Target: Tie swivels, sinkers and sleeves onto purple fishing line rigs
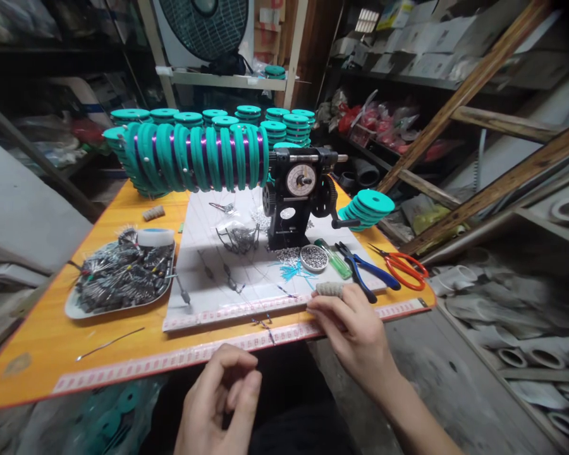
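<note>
My left hand [220, 398] is in front of the table's near edge, its fingers curled and the thumb close to the index finger. Anything thin between them is too small to make out. Over the board's near right edge, my right hand [355, 332] has thumb and fingers drawn together; what they hold, if anything, is hidden. Just beyond its fingertips lies a small grey ridged roll [329, 289]. Between the hands, small dark-blue knotted pieces [264, 323] lie at the edge by the measuring tape [208, 349]. Thin lines cross the white board [246, 300].
A black hand-cranked winder [289, 221] stands behind, beside a row of teal foam spools [194, 158]. At left sits a tray [71, 309] of dark wired pieces. Pliers [367, 268], orange-handled scissors [408, 268] and a dish of metal beads [313, 258] lie right.
</note>
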Demonstrator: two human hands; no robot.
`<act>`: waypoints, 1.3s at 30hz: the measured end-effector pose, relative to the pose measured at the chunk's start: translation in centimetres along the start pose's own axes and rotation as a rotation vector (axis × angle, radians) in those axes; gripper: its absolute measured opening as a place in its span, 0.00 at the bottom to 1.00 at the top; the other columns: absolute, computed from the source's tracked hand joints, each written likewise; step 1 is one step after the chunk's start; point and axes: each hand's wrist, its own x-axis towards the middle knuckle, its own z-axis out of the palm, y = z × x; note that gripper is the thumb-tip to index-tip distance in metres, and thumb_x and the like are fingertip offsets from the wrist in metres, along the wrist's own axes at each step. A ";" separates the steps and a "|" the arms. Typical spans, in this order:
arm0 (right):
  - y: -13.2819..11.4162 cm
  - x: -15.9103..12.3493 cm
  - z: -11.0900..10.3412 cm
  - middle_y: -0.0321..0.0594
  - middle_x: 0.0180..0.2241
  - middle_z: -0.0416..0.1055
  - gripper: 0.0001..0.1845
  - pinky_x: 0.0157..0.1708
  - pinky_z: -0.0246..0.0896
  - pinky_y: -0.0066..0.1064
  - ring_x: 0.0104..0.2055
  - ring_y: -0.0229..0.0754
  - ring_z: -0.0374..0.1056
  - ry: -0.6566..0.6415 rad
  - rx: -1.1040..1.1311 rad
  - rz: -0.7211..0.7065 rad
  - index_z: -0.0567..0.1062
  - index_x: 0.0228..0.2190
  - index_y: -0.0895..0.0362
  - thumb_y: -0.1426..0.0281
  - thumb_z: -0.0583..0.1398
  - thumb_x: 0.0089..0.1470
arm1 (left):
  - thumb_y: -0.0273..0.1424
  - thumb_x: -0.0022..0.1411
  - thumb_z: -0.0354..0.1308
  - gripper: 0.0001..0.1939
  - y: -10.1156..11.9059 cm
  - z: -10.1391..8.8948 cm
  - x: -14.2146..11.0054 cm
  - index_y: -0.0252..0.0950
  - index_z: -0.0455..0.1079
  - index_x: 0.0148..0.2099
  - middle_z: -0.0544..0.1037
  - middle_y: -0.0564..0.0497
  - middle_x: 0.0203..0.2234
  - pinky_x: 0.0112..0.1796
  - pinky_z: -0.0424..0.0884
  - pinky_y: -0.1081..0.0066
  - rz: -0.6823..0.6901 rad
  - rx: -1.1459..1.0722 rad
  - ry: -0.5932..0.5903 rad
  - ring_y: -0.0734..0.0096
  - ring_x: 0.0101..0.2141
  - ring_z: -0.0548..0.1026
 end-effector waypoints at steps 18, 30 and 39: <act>-6.3 -0.5 1.0 0.39 0.33 0.73 0.19 0.33 0.67 0.31 0.33 0.38 0.66 -0.108 0.456 -0.111 0.69 0.48 0.57 0.84 0.61 0.56 | 0.45 0.56 0.63 0.17 1.3 -1.6 0.0 0.35 0.70 0.29 0.69 0.56 0.26 0.29 0.65 0.91 -0.004 -0.019 -0.128 0.89 0.28 0.66; -8.0 0.2 3.3 0.36 0.36 0.78 0.05 0.40 0.70 0.22 0.41 0.35 0.74 -0.062 0.925 0.374 0.81 0.33 0.50 0.73 0.66 0.55 | 0.44 0.57 0.63 0.17 0.6 -1.9 -0.5 0.35 0.71 0.28 0.68 0.55 0.25 0.29 0.65 0.91 0.036 -0.077 -0.104 0.88 0.28 0.67; -9.3 3.0 2.6 0.40 0.30 0.78 0.04 0.31 0.71 0.30 0.33 0.40 0.73 -0.191 0.840 0.273 0.82 0.31 0.55 0.75 0.66 0.54 | 0.42 0.57 0.63 0.13 1.0 -1.5 -1.1 0.38 0.74 0.39 0.77 0.54 0.30 0.32 0.75 0.88 0.153 -0.055 -0.026 0.86 0.28 0.73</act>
